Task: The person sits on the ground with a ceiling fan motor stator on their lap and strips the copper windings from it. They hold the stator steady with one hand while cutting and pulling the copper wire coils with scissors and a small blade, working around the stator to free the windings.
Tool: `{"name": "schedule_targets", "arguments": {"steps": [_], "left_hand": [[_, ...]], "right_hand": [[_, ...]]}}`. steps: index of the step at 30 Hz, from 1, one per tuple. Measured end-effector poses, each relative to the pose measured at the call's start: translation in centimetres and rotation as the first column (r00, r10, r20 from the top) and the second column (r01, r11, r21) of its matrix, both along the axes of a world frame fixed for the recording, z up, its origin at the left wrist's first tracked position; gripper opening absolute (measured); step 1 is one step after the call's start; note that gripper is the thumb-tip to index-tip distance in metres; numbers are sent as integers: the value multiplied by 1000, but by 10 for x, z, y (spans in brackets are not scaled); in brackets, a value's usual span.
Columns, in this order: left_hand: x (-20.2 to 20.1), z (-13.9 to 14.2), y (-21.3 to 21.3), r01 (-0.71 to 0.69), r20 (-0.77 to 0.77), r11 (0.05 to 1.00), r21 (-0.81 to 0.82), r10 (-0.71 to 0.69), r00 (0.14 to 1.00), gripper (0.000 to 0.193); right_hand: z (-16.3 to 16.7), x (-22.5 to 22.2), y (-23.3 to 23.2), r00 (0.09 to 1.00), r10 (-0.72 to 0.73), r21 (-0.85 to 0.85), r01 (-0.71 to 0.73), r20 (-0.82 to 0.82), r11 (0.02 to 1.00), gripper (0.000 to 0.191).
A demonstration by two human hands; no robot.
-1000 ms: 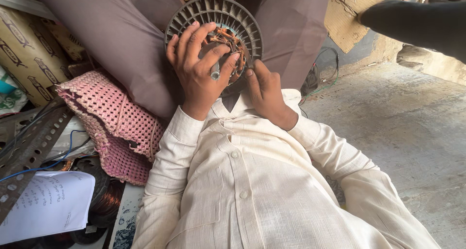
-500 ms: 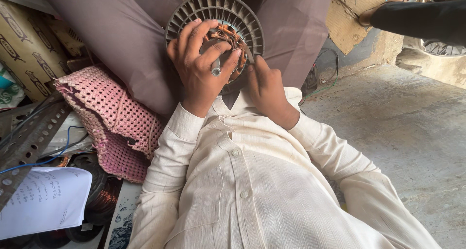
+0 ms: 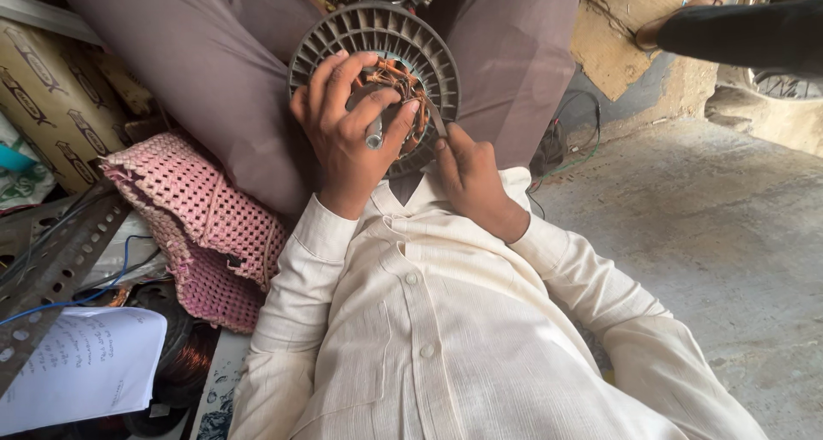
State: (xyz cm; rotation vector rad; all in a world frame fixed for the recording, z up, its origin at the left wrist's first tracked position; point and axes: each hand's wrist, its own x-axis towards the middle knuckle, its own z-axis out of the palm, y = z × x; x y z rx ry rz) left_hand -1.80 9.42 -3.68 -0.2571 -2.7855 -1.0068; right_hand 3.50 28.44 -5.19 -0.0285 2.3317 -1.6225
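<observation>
Concrete floor [image 3: 729, 260] lies bare on the right; clutter fills the left: a handwritten paper sheet [image 3: 77, 367], a perforated metal strip [image 3: 51, 277], a pink woven pad [image 3: 201, 226]. On the person's lap rests a round finned motor stator [image 3: 377, 41] with copper windings [image 3: 399, 76], partly seated, some loose. Left hand [image 3: 347, 136] is clamped over its centre; right hand [image 3: 467, 170] pinches a thin tool at its lower rim. Since the earlier frame, little has shifted.

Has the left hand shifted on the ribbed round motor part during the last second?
No. The left hand covers the same part of the ribbed motor part, beside the pink crocheted pad.
</observation>
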Motion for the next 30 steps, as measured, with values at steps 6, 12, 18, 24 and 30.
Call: {"name": "schedule_targets", "arguments": {"steps": [6,12,18,24,30], "left_hand": [[-2,-1,-2,5,23,1000,-11,-5,1000,19],[-9,-10,-1,0,31,1000,-20,0,1000,19],[-8,-14,-2,0,33,1000,-23,1,999,20],[-7,-14,0,-4,24,999,-32,5,1000,21],[-8,-10,1,4,33,999,-48,-2,999,21]], "right_hand": [[-11,-10,11,943,47,-289,54,330,956,27],[-21,-17,9,927,52,-300,66,371,952,29],[-26,-14,12,925,104,-372,43,366,927,30],[-31,-22,22,839,291,-695,137,460,706,33],[-21,-31,19,834,303,-724,156,461,672,33]]}}
